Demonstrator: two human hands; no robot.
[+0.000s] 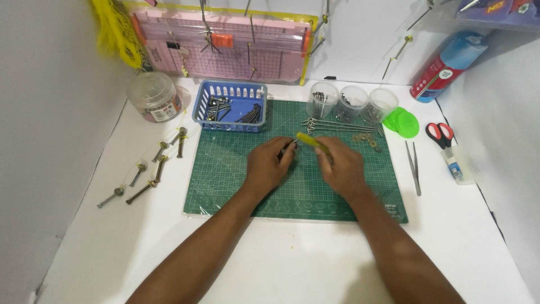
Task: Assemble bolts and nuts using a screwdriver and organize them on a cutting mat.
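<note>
Head view, workbench seen from above. Left hand point(269, 166): fingers curled shut around a small dark metal piece point(288, 147), probably a bolt, mostly hidden; held just above the green cutting mat point(225, 180). Right hand point(340, 166): closed in a pinch on a thin yellow strip point(308, 139) whose free end reaches toward the left hand's fingertips; whether strip and metal piece touch cannot be told. Handling, as judged: the strip looks light and pliable, liable to slip or kink, best pinched close to its working end; the metal piece looks stiff, small and smooth, best gripped along its shank. Surroundings: blue slotted basket point(229, 105) of dark hardware at the mat's far edge; three clear cups point(351, 102) of small parts beside it; long pins point(337, 125) and washers point(367, 138) lying on the mat; green lids point(402, 122); tweezers point(414, 167) and red-handled scissors point(439, 134) on the right; bolts tied with yellow point(152, 171) laid out on the left; lidded clear jar point(153, 95); pink cutting board point(225, 45) upright behind.
</note>
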